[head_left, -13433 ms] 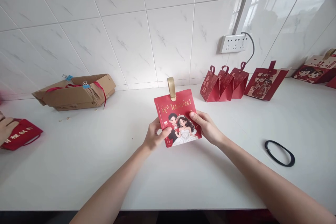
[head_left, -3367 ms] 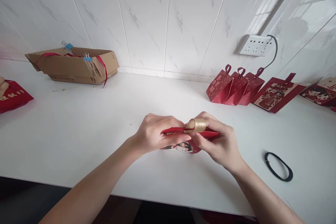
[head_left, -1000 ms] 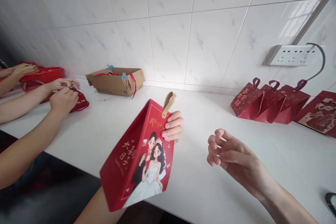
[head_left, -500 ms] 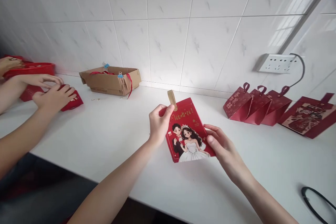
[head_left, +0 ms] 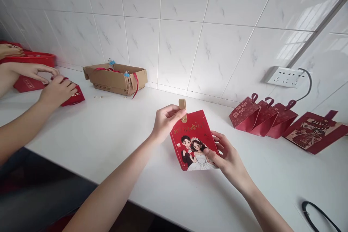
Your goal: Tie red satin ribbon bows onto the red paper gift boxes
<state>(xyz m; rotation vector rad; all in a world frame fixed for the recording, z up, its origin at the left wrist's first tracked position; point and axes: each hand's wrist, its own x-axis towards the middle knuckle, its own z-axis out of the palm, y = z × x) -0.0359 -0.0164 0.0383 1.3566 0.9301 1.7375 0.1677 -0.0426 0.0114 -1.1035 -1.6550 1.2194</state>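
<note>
A red paper gift box (head_left: 193, 138) printed with a cartoon bride and groom is held over the white counter (head_left: 122, 127). My left hand (head_left: 166, 120) pinches its top left corner beside the gold loop handle (head_left: 183, 106). My right hand (head_left: 227, 155) grips the lower right edge, thumb on the picture. The box faces me, nearly upright and flat.
Three small red boxes (head_left: 262, 116) and a larger flat red box (head_left: 312, 132) line the wall at right, below a power strip (head_left: 284, 77). A cardboard box (head_left: 115, 78) with red ribbon sits at back left. Another person's hands (head_left: 56, 90) work on red items at left. A black loop (head_left: 319, 214) lies at bottom right.
A second ago my left hand alone held the opened box up, tilted; now the box is turned to face me over the counter and my right hand has taken its lower edge.
</note>
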